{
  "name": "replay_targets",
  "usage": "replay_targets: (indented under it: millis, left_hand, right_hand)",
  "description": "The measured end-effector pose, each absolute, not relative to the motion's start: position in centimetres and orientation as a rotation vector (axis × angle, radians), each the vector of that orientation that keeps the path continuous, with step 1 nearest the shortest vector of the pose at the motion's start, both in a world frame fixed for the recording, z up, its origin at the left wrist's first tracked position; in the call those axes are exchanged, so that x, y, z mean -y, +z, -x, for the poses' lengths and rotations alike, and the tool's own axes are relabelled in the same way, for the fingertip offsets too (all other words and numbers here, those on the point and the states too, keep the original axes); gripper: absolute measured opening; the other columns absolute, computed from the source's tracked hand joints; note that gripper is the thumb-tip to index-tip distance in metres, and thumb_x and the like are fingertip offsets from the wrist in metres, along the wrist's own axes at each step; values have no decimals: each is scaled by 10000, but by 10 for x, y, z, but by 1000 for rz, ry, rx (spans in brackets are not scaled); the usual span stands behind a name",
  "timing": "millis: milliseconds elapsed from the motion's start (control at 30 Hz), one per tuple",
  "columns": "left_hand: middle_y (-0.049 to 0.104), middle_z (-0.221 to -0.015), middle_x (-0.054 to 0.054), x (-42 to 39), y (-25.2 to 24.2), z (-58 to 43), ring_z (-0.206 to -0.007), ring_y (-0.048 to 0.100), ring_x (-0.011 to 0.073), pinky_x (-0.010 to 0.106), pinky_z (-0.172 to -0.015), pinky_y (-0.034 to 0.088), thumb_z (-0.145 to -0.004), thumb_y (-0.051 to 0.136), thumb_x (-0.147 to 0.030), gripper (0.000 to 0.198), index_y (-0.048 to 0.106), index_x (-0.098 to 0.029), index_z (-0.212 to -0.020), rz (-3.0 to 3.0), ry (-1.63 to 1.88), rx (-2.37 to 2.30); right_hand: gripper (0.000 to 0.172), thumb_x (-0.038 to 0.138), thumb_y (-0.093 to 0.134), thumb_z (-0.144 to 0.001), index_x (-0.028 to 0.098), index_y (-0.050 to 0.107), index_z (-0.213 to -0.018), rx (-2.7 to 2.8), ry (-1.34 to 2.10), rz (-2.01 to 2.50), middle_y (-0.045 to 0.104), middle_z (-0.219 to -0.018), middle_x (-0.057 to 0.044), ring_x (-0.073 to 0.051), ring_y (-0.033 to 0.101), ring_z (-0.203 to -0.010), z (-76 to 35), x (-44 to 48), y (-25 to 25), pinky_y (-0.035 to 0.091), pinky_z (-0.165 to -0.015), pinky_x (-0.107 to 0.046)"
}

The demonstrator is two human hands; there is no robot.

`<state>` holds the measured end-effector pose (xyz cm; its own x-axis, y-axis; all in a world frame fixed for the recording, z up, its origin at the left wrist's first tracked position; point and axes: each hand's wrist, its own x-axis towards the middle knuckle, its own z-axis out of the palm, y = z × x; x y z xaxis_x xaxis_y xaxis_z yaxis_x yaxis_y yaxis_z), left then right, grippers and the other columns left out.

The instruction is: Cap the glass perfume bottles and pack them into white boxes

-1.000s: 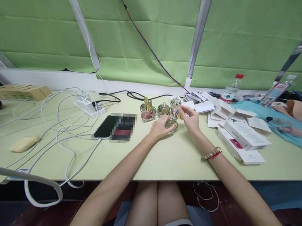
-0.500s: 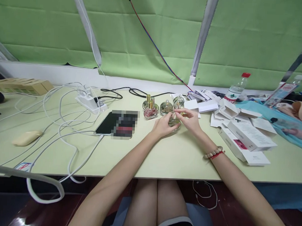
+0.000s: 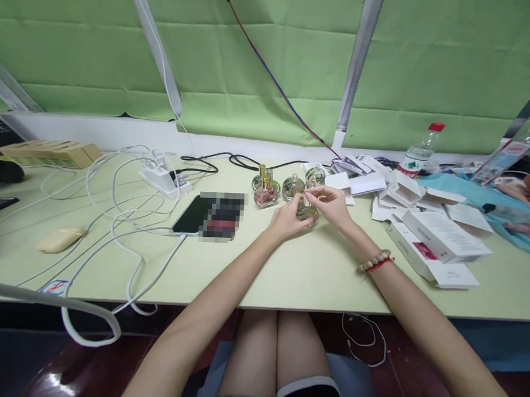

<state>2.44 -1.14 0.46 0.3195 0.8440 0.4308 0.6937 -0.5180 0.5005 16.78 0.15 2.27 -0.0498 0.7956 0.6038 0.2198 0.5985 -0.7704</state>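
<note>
- The left hand [image 3: 288, 218] cups a small round glass bottle [image 3: 307, 212] on the green table [image 3: 288, 275], gripping its left side.
- The right hand [image 3: 332, 204], directly above and right of the upright bottle, pinches its top.

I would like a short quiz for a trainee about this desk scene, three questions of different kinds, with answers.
1. True or false: the left hand rests on a small glass bottle.
2. Which wrist wears the bead bracelet? A) left B) right
3. Fill in: the cap of the water bottle is ____.

Key
1. True; the right hand works at its top.
2. B
3. red
</note>
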Motion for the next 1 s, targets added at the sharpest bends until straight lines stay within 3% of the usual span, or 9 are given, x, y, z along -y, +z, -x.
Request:
replay_targets:
  millis: [233, 433, 533, 667, 867, 1000]
  left_hand:
    - [666, -920, 12, 9, 2, -23, -771, 646, 197, 266, -611, 444, -734, 609, -407, 434, 463, -224, -1100, -2372, 996, -1386]
    - [652, -1008, 26, 8, 3, -22, -870, 639, 197, 269, -673, 475, -680, 665, -313, 570, 431, -227, -1193, -2421, 1141, -1404]
    - [644, -1055, 52, 6, 3, -20, -938, 621, 202, 278, -722, 482, -706, 648, -282, 528, 448, -210, -1190, -2456, 1209, -1432]
    - [624, -1064, 86, -2, 2, -12, -1003, 584, 227, 312, -782, 474, -749, 629, -299, 493, 454, -185, -1195, -2447, 1317, -1592]
    - [534, -1032, 102, -10, 2, 2, -969, 535, 253, 385, -855, 434, -757, 647, -310, 434, 500, -182, -1145, -2242, 1489, -1915]
    - [478, -1088, 127, -7, 4, 3, -1038, 479, 304, 464, -895, 389, -756, 648, -341, 472, 500, -211, -1184, -2164, 1504, -2085]
  right_hand:
    - [172, 300, 654, -716, 187, 683, -843, 1642, 507, 843, 658, -771, -17, -130, 572, -689, -166, 6, 14, 482, -620, -262]
    - [219, 302, 600, -770, 210, 635, -966, 1732, 376, 871, 658, -920, -36, -157, 589, -798, -164, 11, 8, 490, -724, -305]
    - [324, 314, 562, -811, 237, 585, -1124, 1795, 329, 889, 650, -1031, -54, -184, 590, -917, -164, 10, 4, 491, -752, -321]
    - [524, 332, 546, -819, 235, 423, -1320, 1821, 398, 965, 630, -1090, -72, -202, 588, -970, -168, 5, -2, 498, -657, -294]
    - [417, 255, 524, -785, 199, 516, -1199, 1755, 223, 1151, 606, -1085, -90, -201, 572, -889, -179, -5, -5, 489, -717, -341]
    - [408, 221, 517, -751, 199, 550, -1157, 1718, 166, 1258, 573, -1101, -103, -229, 549, -962, -183, -9, -10, 470, -810, -385]
